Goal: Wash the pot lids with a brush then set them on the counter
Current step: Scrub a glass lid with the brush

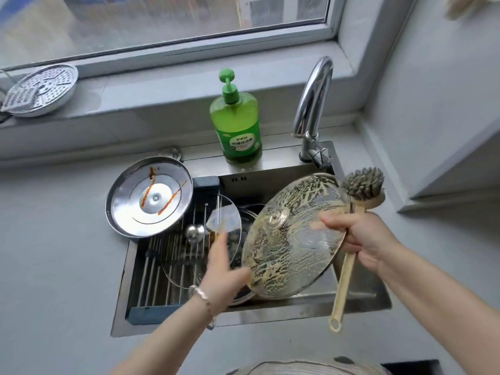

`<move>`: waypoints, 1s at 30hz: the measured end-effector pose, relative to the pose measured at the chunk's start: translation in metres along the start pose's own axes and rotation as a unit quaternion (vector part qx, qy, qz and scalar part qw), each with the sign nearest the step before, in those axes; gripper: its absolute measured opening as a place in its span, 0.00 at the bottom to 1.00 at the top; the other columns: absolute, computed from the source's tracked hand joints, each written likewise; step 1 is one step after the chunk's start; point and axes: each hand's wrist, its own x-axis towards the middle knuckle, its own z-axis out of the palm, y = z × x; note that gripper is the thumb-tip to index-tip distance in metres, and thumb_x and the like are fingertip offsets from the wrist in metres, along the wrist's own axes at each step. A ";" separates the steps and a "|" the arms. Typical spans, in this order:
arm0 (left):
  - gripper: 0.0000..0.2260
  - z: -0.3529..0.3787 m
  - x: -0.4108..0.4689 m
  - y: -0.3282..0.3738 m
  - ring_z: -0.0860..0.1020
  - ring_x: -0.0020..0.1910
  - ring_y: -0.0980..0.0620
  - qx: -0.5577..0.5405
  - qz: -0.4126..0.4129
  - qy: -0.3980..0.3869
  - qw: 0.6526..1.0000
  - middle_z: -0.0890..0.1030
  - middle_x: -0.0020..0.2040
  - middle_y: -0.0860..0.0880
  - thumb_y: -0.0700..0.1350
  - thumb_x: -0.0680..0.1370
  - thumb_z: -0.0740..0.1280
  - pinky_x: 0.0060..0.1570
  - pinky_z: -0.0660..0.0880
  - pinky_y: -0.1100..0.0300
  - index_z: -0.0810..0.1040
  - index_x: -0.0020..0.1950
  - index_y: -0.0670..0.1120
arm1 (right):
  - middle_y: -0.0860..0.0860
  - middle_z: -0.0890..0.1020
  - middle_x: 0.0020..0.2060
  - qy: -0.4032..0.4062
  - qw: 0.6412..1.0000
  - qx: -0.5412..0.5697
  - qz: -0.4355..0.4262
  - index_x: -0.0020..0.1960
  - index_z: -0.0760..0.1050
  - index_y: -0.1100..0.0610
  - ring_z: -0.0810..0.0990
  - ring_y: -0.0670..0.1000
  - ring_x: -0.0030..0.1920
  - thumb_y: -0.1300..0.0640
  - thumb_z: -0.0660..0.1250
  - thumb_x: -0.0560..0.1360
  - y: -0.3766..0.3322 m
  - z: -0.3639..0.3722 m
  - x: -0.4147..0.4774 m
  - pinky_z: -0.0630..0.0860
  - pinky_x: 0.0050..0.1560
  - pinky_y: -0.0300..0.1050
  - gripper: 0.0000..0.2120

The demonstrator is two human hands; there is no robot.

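A large glass lid (pixel 292 239), covered in soapy foam, is held tilted over the sink (pixel 362 299). My right hand (pixel 362 239) grips its right rim together with the handle of a long wooden brush (pixel 364 185), whose bristle head points up behind the lid. My left hand (pixel 224 269), blurred, has straight fingers and lies against the lid's left edge. A steel lid (pixel 150 197) streaked with orange sauce leans on the sink's left rim. A smaller glass lid (pixel 226 223) stands behind my left hand, and a third glass lid (pixel 181 269) lies on the rack.
A roll-up drying rack (pixel 159 282) spans the sink's left half. A green dish soap bottle (pixel 238 125) and the faucet (pixel 313 104) stand behind the basin. A perforated steamer plate (pixel 40 89) sits on the window sill. Grey counter (pixel 54 239) lies on both sides.
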 end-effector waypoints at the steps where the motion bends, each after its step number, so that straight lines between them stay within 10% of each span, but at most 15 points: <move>1: 0.46 0.006 -0.007 0.009 0.52 0.72 0.58 0.084 0.048 -0.068 0.993 0.46 0.77 0.52 0.44 0.70 0.71 0.69 0.53 0.62 0.41 0.76 0.50 | 0.54 0.79 0.25 0.019 1.000 -0.012 -0.009 0.42 0.78 0.66 0.62 0.43 0.17 0.68 0.67 0.71 -0.002 0.006 -0.002 0.53 0.15 0.30 0.02; 5: 0.47 0.037 -0.008 0.027 0.65 0.71 0.46 0.349 0.099 -0.138 0.922 0.45 0.77 0.49 0.58 0.72 0.68 0.68 0.64 0.54 0.29 0.70 0.64 | 0.56 0.71 0.23 0.056 0.996 -0.056 -0.048 0.39 0.75 0.65 0.58 0.44 0.15 0.69 0.67 0.69 0.000 0.027 -0.005 0.54 0.18 0.33 0.02; 8: 0.44 0.044 -0.001 0.039 0.78 0.49 0.42 0.383 0.104 -0.093 0.913 0.72 0.62 0.39 0.45 0.75 0.61 0.50 0.76 0.52 0.24 0.65 0.67 | 0.53 0.69 0.21 0.054 0.988 -0.108 -0.098 0.34 0.74 0.62 0.61 0.45 0.17 0.69 0.68 0.67 0.003 0.039 -0.010 0.57 0.20 0.36 0.06; 11: 0.46 0.039 -0.004 0.039 0.75 0.38 0.48 0.364 0.093 -0.066 0.924 0.74 0.48 0.44 0.37 0.74 0.58 0.41 0.74 0.55 0.23 0.66 0.64 | 0.52 0.74 0.20 0.034 0.974 -0.154 -0.163 0.28 0.73 0.61 0.72 0.45 0.22 0.66 0.69 0.66 -0.001 0.053 -0.016 0.67 0.25 0.41 0.10; 18: 0.38 0.003 0.001 0.038 0.71 0.25 0.61 0.112 0.030 -0.023 0.993 0.79 0.50 0.40 0.31 0.76 0.56 0.24 0.68 0.70 0.40 0.74 0.60 | 0.47 0.76 0.25 -0.068 0.915 -0.323 -0.232 0.29 0.73 0.56 0.72 0.47 0.28 0.55 0.68 0.72 -0.029 0.116 -0.020 0.68 0.30 0.39 0.14; 21: 0.36 -0.015 0.009 0.031 0.81 0.35 0.44 -0.094 -0.078 -0.040 0.992 0.80 0.51 0.40 0.28 0.74 0.56 0.28 0.79 0.52 0.52 0.72 0.60 | 0.46 0.73 0.24 -0.128 0.900 -0.353 -0.222 0.29 0.72 0.54 0.71 0.47 0.28 0.50 0.67 0.74 -0.022 0.135 -0.009 0.65 0.30 0.42 0.16; 26: 0.40 -0.033 0.002 0.004 0.79 0.46 0.28 -0.291 -0.133 -0.102 0.942 0.79 0.53 0.32 0.24 0.71 0.51 0.30 0.78 0.39 0.53 0.73 0.61 | 0.47 0.79 0.58 -0.081 0.828 -0.523 -0.187 0.67 0.68 0.44 0.78 0.52 0.57 0.36 0.59 0.73 0.006 0.097 0.017 0.76 0.52 0.46 0.25; 30: 0.43 -0.029 -0.005 -0.005 0.79 0.47 0.29 -0.305 -0.109 -0.125 0.938 0.80 0.54 0.35 0.23 0.71 0.50 0.32 0.79 0.40 0.53 0.71 0.67 | 0.50 0.78 0.61 0.006 0.756 -0.635 -0.158 0.73 0.53 0.37 0.76 0.55 0.59 0.36 0.47 0.77 0.025 0.049 0.030 0.75 0.49 0.46 0.25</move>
